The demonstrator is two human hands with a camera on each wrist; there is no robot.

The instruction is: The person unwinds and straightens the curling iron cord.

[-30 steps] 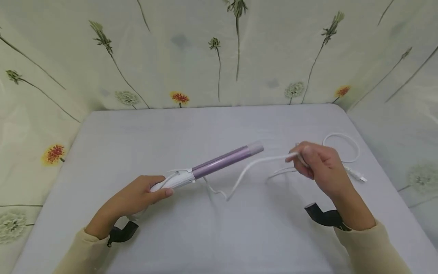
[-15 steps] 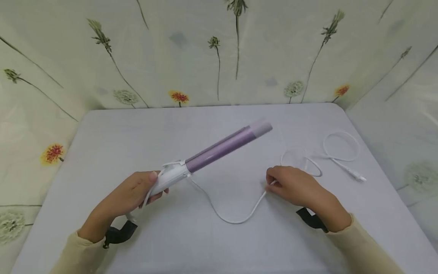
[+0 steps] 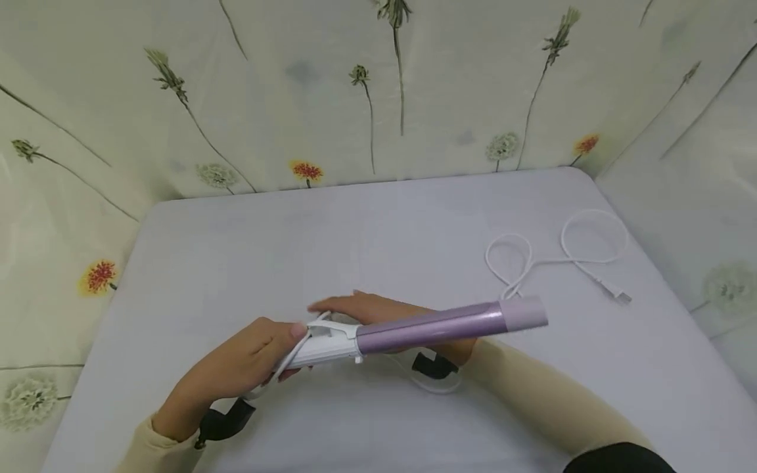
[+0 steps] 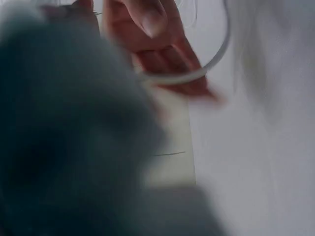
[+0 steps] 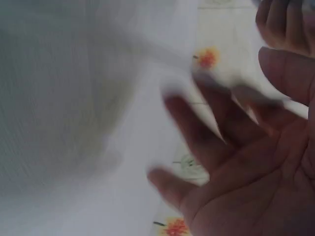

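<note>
A curling iron with a purple barrel and white handle is held above the table, its pale tip pointing right. My left hand grips the handle, thumb on top, with white cord wound across it. Behind the barrel, partly hidden by it, my right hand reaches left toward the handle. Its fingers are spread and loosely bent in the right wrist view, where motion blurs them. The cord crosses the right fingers in the left wrist view. A large dark blur covers much of that view.
The rest of the cord lies in two loops on the right of the white table, ending in a plug. Flower-printed cloth stands behind the table and at its sides. A black wrist mount sits under the right wrist.
My right hand has swept left from the loops to behind the handle, bringing cord with it, and its fingers have loosened. The iron's barrel has swung lower and to the right.
</note>
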